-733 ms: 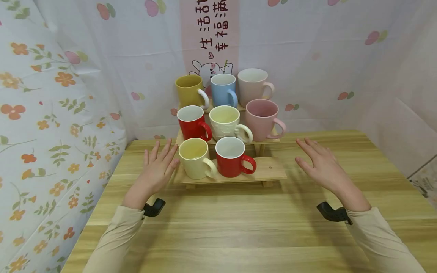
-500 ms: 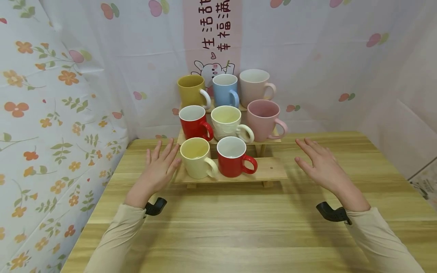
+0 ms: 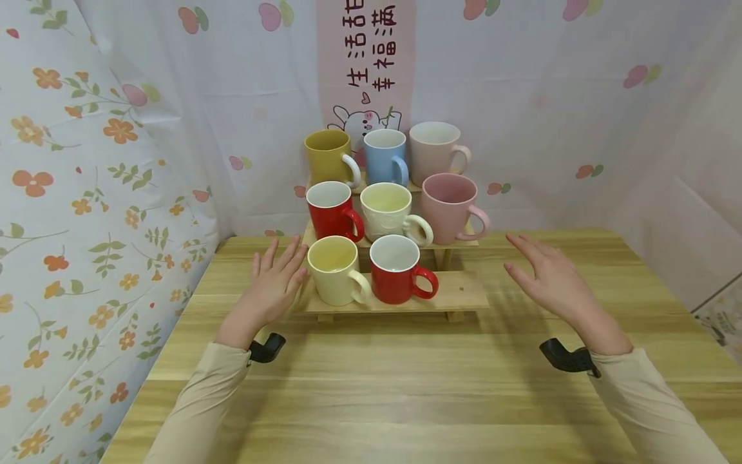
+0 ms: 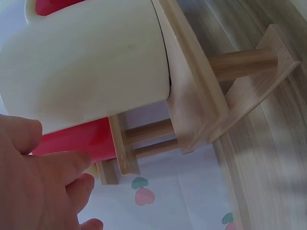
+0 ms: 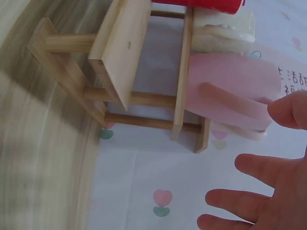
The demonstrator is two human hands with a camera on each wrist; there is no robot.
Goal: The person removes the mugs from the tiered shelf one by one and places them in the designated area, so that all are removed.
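My left hand point(image 3: 268, 290) is spread beside the pale yellow mug point(image 3: 332, 274) at the left of the lowest shelf, holding nothing. In the left wrist view its fingers point(image 4: 67, 165) lie near that mug's pale side point(image 4: 105, 72); I cannot tell whether they touch. To the right of the wooden rack point(image 3: 458, 290), my right hand point(image 3: 551, 283) hovers with straight fingers, apart from everything. The pink mug point(image 3: 446, 212) on the middle shelf is nearest to it. A red mug point(image 3: 391, 277) stands right of the pale yellow one, with shelf board showing beyond its handle.
On the middle shelf stand another red mug point(image 3: 329, 212) and a cream mug point(image 3: 382, 212). The top shelf bears a mustard mug point(image 3: 326, 158), a blue mug point(image 3: 382, 158) and a pale pink mug point(image 3: 429, 154). A patterned cloth point(image 3: 243, 109) hangs behind the wooden table point(image 3: 377, 386).
The head view has shifted slightly, so the rack sits a little further right and lower. My right hand has turned a bit more onto its edge. The mugs stand as before.
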